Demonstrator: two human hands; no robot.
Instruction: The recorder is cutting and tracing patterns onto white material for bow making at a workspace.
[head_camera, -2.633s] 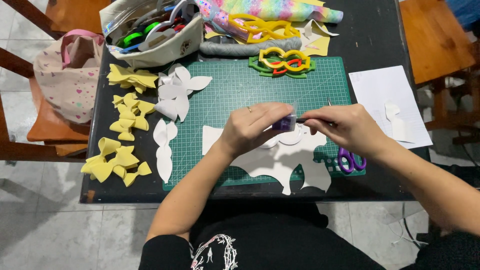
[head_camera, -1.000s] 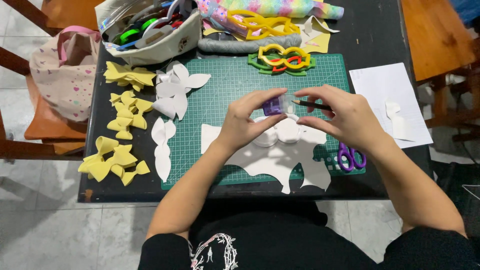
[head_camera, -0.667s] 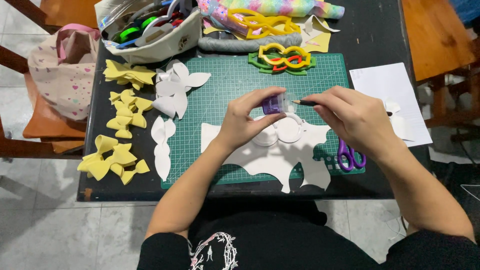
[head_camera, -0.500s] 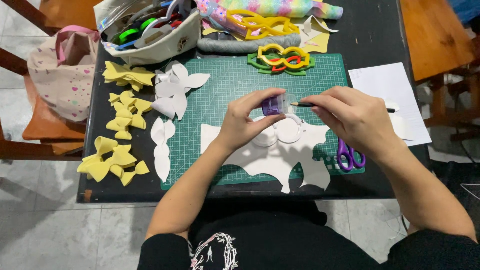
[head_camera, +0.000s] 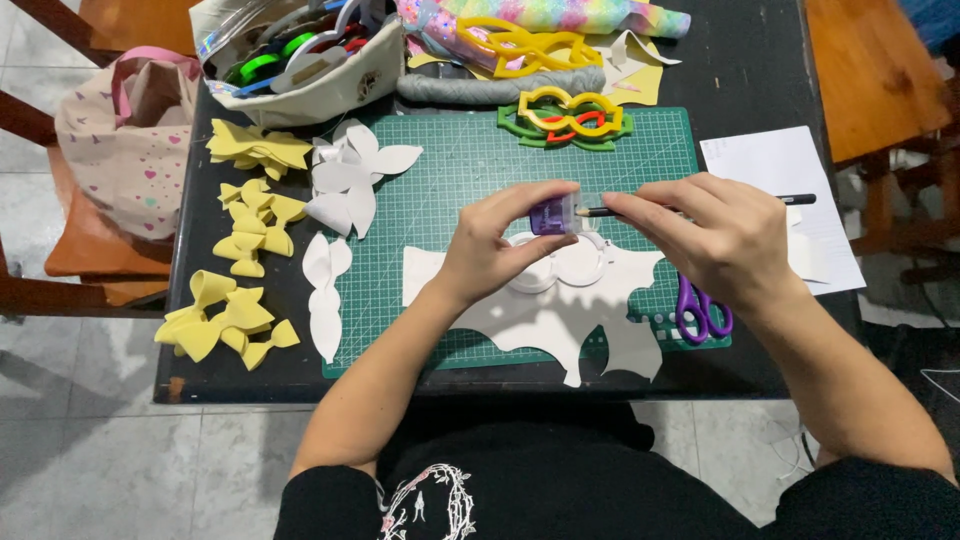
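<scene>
The left hand (head_camera: 495, 245) pinches a small purple pencil sharpener (head_camera: 551, 215) above the green cutting mat (head_camera: 460, 180), while the right hand (head_camera: 715, 235) has its grip closed on a pencil (head_camera: 790, 200) whose tip sits in the sharpener. Sharpening looks underway. The white foam sheet (head_camera: 540, 320) below already has shapes cut out, and yellow foam bows (head_camera: 235, 320) and white bows (head_camera: 350, 180) lie finished on the surface.

Left hand (head_camera: 490, 250) pinches purple sharpener (head_camera: 551, 215); right hand (head_camera: 715, 240) holds pencil (head_camera: 700, 207) in it.

Bare green cutting mat (head_camera: 470, 175) lies open between the white bow pieces (head_camera: 350, 180) and both hands. Purple scissors (head_camera: 702, 310) crowd the right edge; stacked bow templates (head_camera: 565, 115) block the far side of the table (head_camera: 750, 70).
</scene>
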